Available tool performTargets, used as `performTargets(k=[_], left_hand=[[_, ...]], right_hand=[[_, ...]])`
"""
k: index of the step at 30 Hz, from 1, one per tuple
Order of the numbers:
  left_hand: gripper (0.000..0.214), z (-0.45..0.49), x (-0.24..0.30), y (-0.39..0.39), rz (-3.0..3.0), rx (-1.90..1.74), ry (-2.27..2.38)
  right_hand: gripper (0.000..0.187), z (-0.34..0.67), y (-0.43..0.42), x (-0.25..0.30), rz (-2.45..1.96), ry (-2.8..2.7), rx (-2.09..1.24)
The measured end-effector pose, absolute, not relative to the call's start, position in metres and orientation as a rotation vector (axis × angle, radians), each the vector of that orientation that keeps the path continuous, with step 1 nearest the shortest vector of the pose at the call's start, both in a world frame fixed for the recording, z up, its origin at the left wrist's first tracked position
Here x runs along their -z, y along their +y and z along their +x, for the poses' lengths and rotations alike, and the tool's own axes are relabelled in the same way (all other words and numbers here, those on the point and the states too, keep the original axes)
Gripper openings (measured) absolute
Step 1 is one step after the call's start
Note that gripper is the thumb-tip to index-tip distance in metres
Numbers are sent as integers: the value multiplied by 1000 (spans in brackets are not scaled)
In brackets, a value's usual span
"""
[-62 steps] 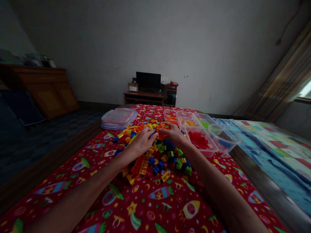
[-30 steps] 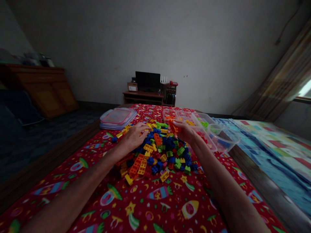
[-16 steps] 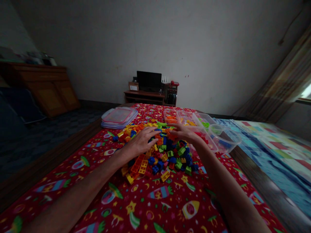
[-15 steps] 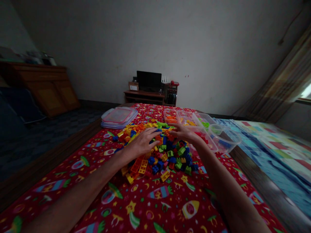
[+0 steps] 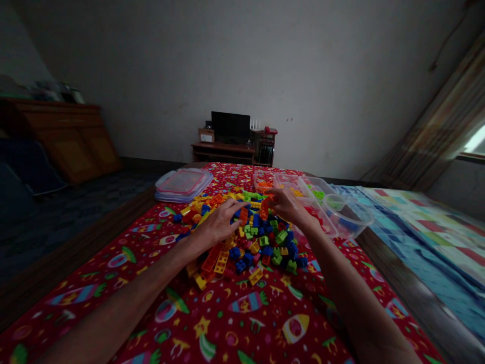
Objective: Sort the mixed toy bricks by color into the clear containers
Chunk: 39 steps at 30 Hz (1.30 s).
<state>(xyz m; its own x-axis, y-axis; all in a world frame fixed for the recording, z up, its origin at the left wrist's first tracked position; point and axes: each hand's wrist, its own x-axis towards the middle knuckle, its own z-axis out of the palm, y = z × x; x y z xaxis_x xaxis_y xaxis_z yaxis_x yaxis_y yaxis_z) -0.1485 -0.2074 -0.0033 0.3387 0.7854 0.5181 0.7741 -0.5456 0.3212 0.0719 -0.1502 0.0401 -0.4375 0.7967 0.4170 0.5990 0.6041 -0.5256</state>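
Note:
A heap of mixed plastic building bricks [image 5: 248, 247] in yellow, blue, green, orange and red lies on the red patterned cloth [image 5: 242, 328]. My right hand [image 5: 287, 206] is over the heap's far right side, its fingers closed on an orange brick [image 5: 264, 207]. Over the left part of the heap is my left hand [image 5: 220, 222], thumb and fingers apart. Another orange brick [image 5: 244, 216] shows just beyond its thumb; no grip on it is visible. The left palm hides some bricks underneath.
To the right, clear plastic boxes [image 5: 329, 222] hold sorted bricks, beside a round clear tub [image 5: 356, 222] with blue pieces inside. Stacked lids [image 5: 184, 183] lie at the far left of the cloth. A blue bedspread [image 5: 420, 263] is further right.
The right hand's fingers have closed and now hold an orange brick just above the heap. The left hand has barely moved. The whole view has shifted slightly.

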Motion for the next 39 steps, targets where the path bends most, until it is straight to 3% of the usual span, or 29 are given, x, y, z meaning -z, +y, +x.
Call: performTargets(k=[10,17,24,27,33,39], left_hand=[[10,-146,21,-207,2614,-931,1436],[14,-148,8,-209,2380,-1151,1539],[25,-158,-7,-210,2205,-1396,1657],[29,-163,-12,-210,2111,-1423,1646],[32,-166,-9,-206,2057,-1417,1641],[31,-165,-10,-207,2062,-1406,1624]], right_hand=[[22,84,-124,-36,-1135,-2221,-533],[25,73,-70,-72,-1180,-2079,-590],[36,49,-51,-89,-1500,-2368,-103],[32,55,-81,-88,-1346,-2621,-123],[53,79,-139,-67,-1094,-2970,-121],[39,92,-126,-31,-868,-2926,-139]])
